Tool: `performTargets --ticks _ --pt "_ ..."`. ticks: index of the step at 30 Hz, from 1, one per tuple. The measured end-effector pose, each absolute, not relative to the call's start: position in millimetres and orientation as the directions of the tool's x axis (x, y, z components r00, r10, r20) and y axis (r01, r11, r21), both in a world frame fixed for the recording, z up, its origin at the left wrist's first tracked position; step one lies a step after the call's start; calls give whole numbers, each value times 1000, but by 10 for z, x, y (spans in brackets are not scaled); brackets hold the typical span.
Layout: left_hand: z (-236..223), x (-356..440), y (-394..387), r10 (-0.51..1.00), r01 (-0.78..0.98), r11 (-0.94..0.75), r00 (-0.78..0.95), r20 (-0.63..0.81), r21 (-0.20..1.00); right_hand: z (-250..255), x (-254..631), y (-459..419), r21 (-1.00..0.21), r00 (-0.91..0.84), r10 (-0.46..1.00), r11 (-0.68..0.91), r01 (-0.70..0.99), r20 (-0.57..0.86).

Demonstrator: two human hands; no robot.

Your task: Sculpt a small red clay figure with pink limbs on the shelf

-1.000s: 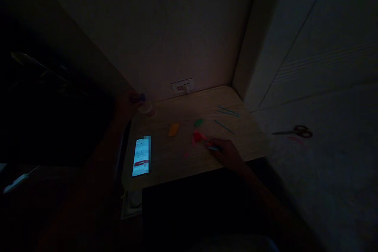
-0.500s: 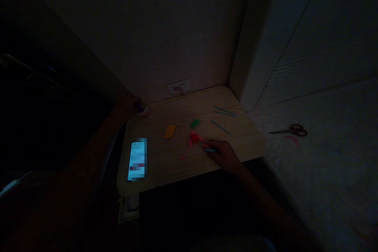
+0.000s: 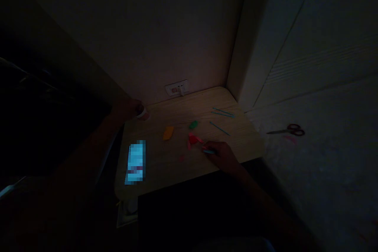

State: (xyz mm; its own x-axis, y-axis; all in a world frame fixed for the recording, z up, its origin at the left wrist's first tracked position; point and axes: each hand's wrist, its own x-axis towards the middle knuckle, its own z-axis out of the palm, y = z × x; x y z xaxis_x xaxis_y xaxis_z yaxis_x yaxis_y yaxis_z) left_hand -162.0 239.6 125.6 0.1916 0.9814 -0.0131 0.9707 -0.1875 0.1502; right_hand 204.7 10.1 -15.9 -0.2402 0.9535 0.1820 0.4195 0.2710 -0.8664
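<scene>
The room is very dark. My left hand [image 3: 126,108] is closed round a small pale container [image 3: 143,113] at the back left corner of a small wooden table [image 3: 177,165]. My right hand [image 3: 223,155] rests on the table near its front right, fingers pinched on a thin teal stick [image 3: 209,151] with a reddish tip. Just left of that hand lie red paper pieces [image 3: 193,139]. A green piece [image 3: 193,125] and an orange piece [image 3: 168,132] lie further back and left.
A lit phone [image 3: 136,162] lies at the table's front left. Several thin teal sticks [image 3: 221,113] lie at the back right. A wall socket [image 3: 177,88] sits behind the table. Red-handled scissors [image 3: 288,130] lie on the floor to the right.
My left hand has come down with the container from above the table's back left corner to the tabletop. My right hand stays in place. The view has shifted slightly.
</scene>
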Motion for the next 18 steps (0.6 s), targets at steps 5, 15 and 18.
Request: performTargets --ticks 5,15,18 --pt "1378 -1664 2352 983 983 -182 183 4 -20 -153 2049 101 -866 -247 953 268 421 175" --pt "1528 -1714 2251 989 967 -121 98 109 226 -122 2051 94 -881 -238 959 242 407 153" --pt "1472 -1692 2271 992 861 -98 45 117 499 -110 2054 93 -874 -250 955 253 414 158"
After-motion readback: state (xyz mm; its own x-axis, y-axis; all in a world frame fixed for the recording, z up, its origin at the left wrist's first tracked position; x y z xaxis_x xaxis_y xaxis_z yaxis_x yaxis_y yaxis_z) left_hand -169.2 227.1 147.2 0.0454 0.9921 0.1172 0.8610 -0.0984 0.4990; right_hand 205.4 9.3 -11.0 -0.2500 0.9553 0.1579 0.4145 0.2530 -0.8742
